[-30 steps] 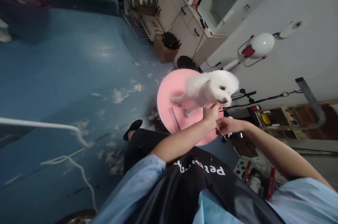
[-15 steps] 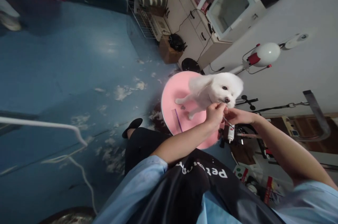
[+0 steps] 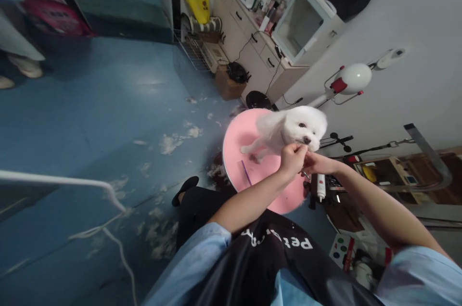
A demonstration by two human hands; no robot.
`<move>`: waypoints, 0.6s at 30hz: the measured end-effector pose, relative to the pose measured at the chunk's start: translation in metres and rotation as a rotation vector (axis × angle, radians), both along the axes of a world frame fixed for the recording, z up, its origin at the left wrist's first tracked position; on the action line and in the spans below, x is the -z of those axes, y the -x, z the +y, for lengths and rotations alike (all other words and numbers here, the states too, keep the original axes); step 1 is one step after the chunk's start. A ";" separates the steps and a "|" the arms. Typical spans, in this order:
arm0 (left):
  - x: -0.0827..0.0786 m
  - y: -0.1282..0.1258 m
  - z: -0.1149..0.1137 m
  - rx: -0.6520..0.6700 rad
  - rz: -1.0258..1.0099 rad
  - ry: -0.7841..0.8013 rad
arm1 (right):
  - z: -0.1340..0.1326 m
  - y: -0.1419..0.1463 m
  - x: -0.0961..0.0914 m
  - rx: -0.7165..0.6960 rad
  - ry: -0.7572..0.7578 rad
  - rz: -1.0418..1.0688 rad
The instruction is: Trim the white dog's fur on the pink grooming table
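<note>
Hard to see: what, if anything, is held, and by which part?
Right hand: a metal tool, gripped part hidden. Left hand, near the dog's face: unclear.

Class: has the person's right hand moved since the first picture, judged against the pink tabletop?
Yes: against the pink tabletop, the right hand has moved up the picture, toward the dog's head.
</note>
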State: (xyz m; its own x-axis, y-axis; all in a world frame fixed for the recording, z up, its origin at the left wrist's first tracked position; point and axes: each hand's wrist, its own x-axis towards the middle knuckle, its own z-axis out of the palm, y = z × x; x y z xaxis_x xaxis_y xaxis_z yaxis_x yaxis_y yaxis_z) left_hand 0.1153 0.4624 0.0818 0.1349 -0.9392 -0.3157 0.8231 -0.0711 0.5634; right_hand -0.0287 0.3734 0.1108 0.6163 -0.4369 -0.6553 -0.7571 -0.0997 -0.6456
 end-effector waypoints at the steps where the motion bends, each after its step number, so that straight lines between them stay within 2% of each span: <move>1: 0.000 -0.001 0.000 0.000 -0.022 0.009 | 0.000 0.001 0.003 0.006 0.009 -0.010; 6: -0.001 -0.004 -0.004 0.018 -0.090 0.049 | 0.005 -0.001 0.011 0.067 0.159 -0.006; 10: -0.002 -0.009 -0.005 0.021 -0.125 0.066 | 0.012 -0.011 0.013 0.093 0.173 -0.017; 14: -0.002 -0.016 -0.005 0.073 -0.143 0.059 | 0.020 -0.019 0.017 0.088 0.243 0.004; 18: -0.005 -0.025 -0.004 0.126 -0.168 0.044 | 0.028 -0.027 0.022 0.097 0.234 -0.017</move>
State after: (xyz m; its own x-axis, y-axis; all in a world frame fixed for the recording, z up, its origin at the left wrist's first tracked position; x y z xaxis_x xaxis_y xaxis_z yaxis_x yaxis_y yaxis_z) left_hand 0.1401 0.4585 0.0866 0.0632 -0.9643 -0.2573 0.7037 -0.1398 0.6966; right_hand -0.0015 0.4012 0.0891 0.5741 -0.6329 -0.5194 -0.7599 -0.1758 -0.6258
